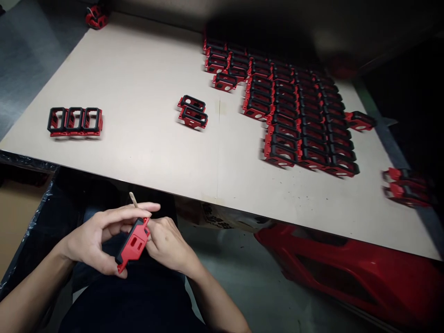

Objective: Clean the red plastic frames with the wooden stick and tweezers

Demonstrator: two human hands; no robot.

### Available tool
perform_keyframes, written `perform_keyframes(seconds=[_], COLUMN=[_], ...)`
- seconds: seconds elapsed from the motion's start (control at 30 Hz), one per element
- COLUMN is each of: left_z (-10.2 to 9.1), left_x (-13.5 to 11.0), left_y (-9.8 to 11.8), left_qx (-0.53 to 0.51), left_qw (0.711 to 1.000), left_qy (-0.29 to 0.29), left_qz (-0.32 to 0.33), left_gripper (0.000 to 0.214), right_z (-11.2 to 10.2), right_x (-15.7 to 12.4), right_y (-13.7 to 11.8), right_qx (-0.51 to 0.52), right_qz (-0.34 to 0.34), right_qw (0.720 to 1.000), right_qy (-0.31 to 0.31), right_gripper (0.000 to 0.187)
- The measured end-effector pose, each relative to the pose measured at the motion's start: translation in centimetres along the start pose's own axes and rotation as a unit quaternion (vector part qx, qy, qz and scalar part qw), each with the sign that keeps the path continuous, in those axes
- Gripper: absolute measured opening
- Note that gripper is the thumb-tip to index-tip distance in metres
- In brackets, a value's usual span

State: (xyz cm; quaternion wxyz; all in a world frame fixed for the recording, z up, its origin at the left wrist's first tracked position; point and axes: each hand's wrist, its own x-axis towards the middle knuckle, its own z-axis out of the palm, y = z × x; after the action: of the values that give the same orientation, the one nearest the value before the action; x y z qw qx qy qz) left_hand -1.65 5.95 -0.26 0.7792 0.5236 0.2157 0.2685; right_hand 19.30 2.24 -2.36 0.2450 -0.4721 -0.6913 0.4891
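Observation:
My left hand [92,238] grips a red and black plastic housing [134,244], thumb at its lower end and fingers at its upper end. The housing is tilted, its red side with small slots facing up. My right hand [168,243] is closed against the housing's right edge. A thin beige rod [133,200] sticks up beyond my left fingers. Its line runs down toward my right fist, but its lower part is hidden behind the fingers. Both hands are in front of the table's near edge, above my lap.
On the pale table [145,92] stand a row of three red-black frames [75,122], a pair of frames [193,112] and a large block of frames [298,111] at right. More red parts [407,187] lie at the right edge. A red bin [347,273] stands below the table.

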Motion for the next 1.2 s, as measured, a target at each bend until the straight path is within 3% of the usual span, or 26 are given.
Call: perform_keyframes(seconds=[0.1,0.2,0.33,0.5,0.57,0.7,0.87,1.1,1.2], left_z=[0.0,-0.2,-0.3,0.0,0.0,-0.1,-0.1,0.7,1.0], left_x=[-0.1,-0.2,-0.1,0.3,0.3,0.2,0.1,-0.1,-0.1], left_y=[0.1,0.0,0.0,-0.2,-0.2,-0.2,-0.2,0.4,0.7], left_qx=[0.013,0.008,-0.042,-0.070,-0.068,-0.064,-0.028,0.155,0.230], left_qw=[0.999,0.995,0.991,0.988,0.988,0.990,0.992,0.977,0.959], left_qy=[0.037,0.069,0.099,0.112,0.110,0.105,0.085,0.083,0.080], left_qz=[0.024,0.072,0.085,0.083,0.083,0.076,0.091,0.122,0.145], left_gripper=[0.084,0.078,0.074,0.074,0.074,0.074,0.073,0.082,0.086], right_z=[-0.1,-1.1,-2.3,-2.2,-2.1,-2.5,-3.1,-1.2,-0.6], right_x=[0.0,-0.8,-2.4,-3.3,-3.4,-3.4,-3.2,-4.0,-4.4], right_y=[0.1,0.5,1.6,2.2,2.0,0.9,-0.3,-0.7,-0.8], right_qx=[-0.002,0.043,0.110,0.317,0.353,0.316,0.167,0.280,0.266], right_qz=[-0.017,-0.014,0.005,0.006,0.003,-0.032,-0.081,-0.128,-0.134], right_qw=[1.000,0.997,0.989,0.947,0.935,0.946,0.971,0.923,0.923], right_qy=[0.020,0.057,0.097,0.059,0.044,0.068,0.150,0.229,0.244], right_gripper=[0.007,0.037,0.038,0.046,0.048,0.041,0.043,0.033,0.031])
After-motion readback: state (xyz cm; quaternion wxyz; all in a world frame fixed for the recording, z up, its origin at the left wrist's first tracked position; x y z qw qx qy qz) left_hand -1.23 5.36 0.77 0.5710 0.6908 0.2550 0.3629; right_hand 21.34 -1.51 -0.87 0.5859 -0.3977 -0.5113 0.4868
